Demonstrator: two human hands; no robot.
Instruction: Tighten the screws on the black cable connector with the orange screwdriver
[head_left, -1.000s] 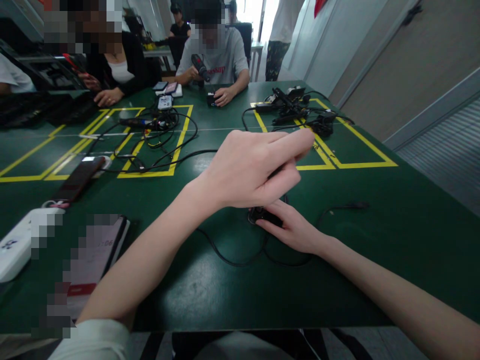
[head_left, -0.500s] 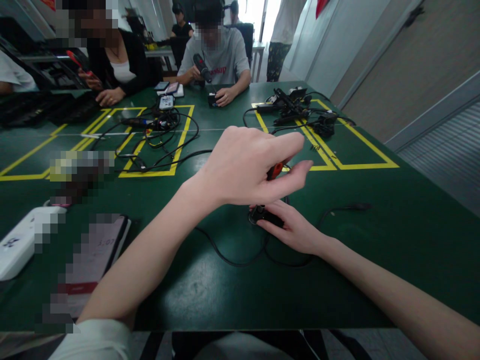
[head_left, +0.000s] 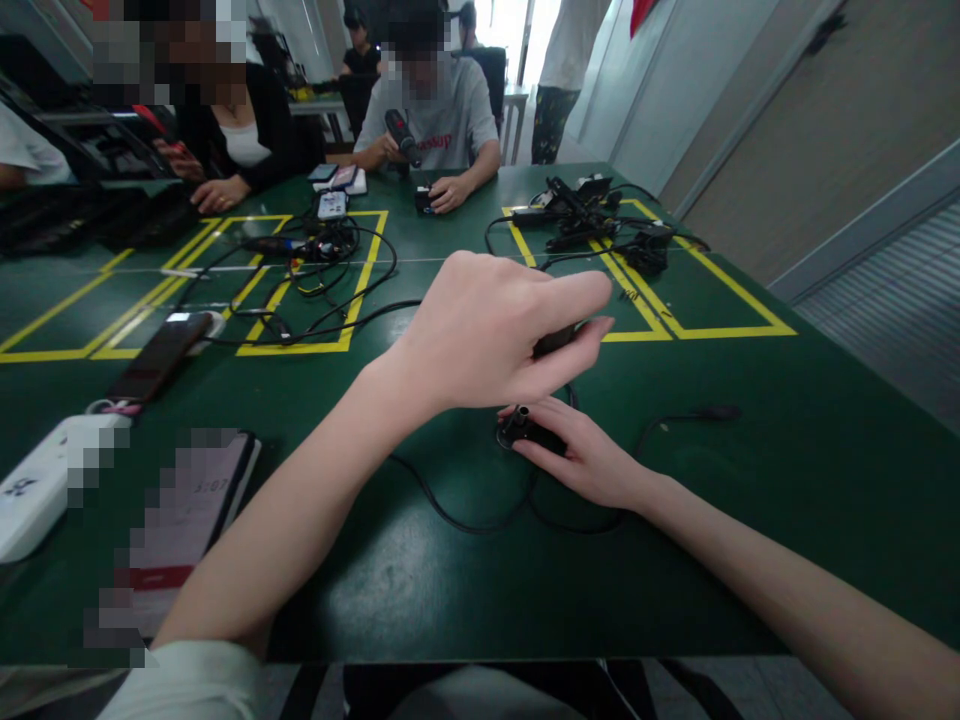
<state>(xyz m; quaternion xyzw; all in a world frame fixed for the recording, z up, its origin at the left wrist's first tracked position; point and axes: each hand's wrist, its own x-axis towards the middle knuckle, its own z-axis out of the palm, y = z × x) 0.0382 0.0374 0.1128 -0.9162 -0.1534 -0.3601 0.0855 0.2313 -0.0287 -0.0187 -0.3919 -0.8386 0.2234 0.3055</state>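
My left hand (head_left: 502,330) hangs over the middle of the table, its fingers curled round a dark object (head_left: 553,342). Most of that object is hidden by the hand, so its kind does not show. Below and slightly nearer me, my right hand (head_left: 589,455) rests on the table, gripping a small black device (head_left: 544,437) between thumb and fingers. A short dark metal cylinder (head_left: 523,414) stands up at the device's left end, just under my left hand. Whether it belongs to the held object cannot be told. A thin black cable (head_left: 465,525) loops beside the device.
At left lie a phone (head_left: 180,510), a white power strip (head_left: 45,480) and another phone (head_left: 165,350). Tangled cables (head_left: 330,240) and black devices (head_left: 581,215) lie in yellow-taped areas. Across the table, a person holds a power screwdriver (head_left: 403,135); another person sits at left.
The object in my left hand shows a dark side where an orange patch showed before. My left fingers have closed slightly. My right hand and the black device stay put.
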